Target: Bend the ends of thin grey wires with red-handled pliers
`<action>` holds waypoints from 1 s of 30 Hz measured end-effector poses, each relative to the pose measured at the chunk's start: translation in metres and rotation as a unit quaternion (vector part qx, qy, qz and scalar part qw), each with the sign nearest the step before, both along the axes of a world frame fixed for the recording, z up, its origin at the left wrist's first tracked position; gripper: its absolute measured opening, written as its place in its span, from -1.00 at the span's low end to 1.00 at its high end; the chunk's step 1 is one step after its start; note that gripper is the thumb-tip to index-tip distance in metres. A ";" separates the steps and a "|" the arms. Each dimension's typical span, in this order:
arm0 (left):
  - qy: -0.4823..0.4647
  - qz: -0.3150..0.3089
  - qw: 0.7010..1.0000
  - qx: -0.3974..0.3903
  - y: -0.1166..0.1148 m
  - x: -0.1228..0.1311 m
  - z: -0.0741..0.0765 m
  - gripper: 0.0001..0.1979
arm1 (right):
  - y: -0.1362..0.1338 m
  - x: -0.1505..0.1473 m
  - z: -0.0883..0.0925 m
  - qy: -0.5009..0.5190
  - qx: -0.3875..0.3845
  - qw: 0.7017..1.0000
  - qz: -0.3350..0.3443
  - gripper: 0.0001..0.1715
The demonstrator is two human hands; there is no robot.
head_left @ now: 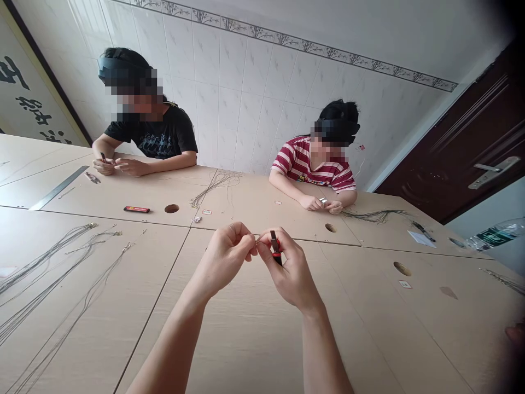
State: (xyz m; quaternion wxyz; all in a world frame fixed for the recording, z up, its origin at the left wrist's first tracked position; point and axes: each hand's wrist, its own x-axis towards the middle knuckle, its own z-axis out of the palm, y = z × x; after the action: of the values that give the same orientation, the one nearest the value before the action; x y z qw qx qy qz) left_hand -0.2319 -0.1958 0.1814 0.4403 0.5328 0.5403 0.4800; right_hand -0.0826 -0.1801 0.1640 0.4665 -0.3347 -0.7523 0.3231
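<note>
My left hand [227, 253] is raised over the light wooden table [254, 339], fingers pinched together on a thin silvery wire end [258, 241] that I can barely make out. My right hand [289, 268] faces it, fingers closed round a small red and black tool [275, 247] whose dark tip points up. The two hands nearly touch at their fingertips. Long thin grey wires [49, 273] lie spread on the table to my left, apart from both hands.
Across the table sit two people: one in a black shirt [159, 137] at the left, one in a striped shirt [307, 164] at the right, each handling small parts. A red tool [136, 209], wire bundles [215, 183], table holes [171, 208], a metal ruler [57, 189] and a bottle [492, 236] are nearby.
</note>
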 end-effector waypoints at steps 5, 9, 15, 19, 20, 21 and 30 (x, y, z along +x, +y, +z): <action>0.006 0.005 1.000 -0.001 0.002 -0.001 0.000 -0.80 | -0.001 0.001 0.001 0.002 0.000 1.000 -0.025 -0.83; 0.002 0.007 1.000 0.003 0.002 -0.002 0.000 -0.80 | -0.001 0.002 0.000 0.000 0.015 0.999 -0.038 -0.85; -0.001 0.005 1.000 0.010 0.000 0.000 0.001 -0.80 | 0.000 0.000 -0.001 0.000 0.021 1.000 0.001 -0.91; 0.006 0.007 1.000 0.011 0.000 0.001 0.002 -0.80 | 0.001 -0.001 -0.002 -0.002 0.026 1.000 -0.012 -0.92; 0.007 0.009 1.000 0.011 -0.001 0.000 0.002 -0.80 | 0.002 -0.001 -0.002 -0.004 0.026 1.000 -0.016 -0.92; 0.007 0.010 1.000 0.010 -0.001 0.000 0.002 -0.80 | 0.002 -0.001 -0.002 -0.006 0.027 0.999 -0.018 -0.91; 0.016 0.004 1.000 0.011 0.000 0.000 0.002 -0.81 | -0.001 0.000 0.003 -0.010 0.018 1.000 -0.006 -0.86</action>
State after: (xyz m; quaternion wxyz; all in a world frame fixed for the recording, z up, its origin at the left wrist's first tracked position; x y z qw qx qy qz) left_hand -0.2321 -0.1963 0.1836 0.4237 0.5430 0.5441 0.4792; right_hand -0.0827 -0.1806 0.1670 0.4671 -0.3342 -0.7605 0.3029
